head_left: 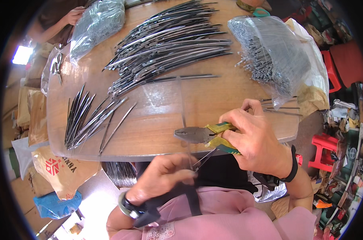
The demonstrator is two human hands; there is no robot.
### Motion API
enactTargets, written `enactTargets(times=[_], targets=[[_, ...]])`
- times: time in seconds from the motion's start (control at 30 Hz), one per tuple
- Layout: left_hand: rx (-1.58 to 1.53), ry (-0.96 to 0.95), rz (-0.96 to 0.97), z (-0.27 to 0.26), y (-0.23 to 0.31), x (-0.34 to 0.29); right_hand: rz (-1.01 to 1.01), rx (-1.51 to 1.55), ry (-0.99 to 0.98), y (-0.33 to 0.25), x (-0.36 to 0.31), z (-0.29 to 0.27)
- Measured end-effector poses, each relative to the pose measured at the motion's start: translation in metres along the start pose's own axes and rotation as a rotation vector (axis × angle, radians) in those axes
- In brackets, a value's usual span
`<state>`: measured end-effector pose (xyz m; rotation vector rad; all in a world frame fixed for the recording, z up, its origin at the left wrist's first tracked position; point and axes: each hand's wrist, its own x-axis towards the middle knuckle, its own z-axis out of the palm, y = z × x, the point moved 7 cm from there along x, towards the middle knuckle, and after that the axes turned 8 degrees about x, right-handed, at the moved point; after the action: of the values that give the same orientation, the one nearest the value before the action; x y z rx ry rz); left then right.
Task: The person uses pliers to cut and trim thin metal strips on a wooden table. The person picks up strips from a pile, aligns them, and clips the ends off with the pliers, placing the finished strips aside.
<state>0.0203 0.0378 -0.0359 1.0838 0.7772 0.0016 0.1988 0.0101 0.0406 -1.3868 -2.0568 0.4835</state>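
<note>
Gripping yellow-handled pliers (201, 135) in the right hand (255, 140) at the table's near edge (149, 150); left hand (163, 176) pinches a thin metal strip (184, 116) just below the edge. Strip looks light, springy, slick (probably sharp-edged), so hold it low, near the pliers' nose.

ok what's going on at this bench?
A person sits at a wooden table. Their right hand grips yellow-handled pliers, while the left hand holds a thin metal strip by the pliers' nose. A large pile of dark metal strips and a smaller bundle lie on the table beside bagged metal parts.
</note>
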Motion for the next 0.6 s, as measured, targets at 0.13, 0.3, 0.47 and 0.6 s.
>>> enactTargets(times=[0.13,0.3,0.47,0.6], targets=[[0.000,-0.061,0.187,-0.010,0.010,0.002,-0.033,-0.001,0.019,-0.015,0.002,-0.007],[0.014,-0.189,-0.100,0.018,0.026,0.018,-0.039,0.105,0.046,-0.027,-0.001,-0.004],[-0.385,-0.157,-0.085,0.035,-0.006,0.015,-0.065,0.015,0.074,-0.022,0.001,0.004],[-0.535,0.028,-0.024,0.037,0.007,0.012,0.057,-0.096,0.148,-0.019,-0.012,-0.022]])
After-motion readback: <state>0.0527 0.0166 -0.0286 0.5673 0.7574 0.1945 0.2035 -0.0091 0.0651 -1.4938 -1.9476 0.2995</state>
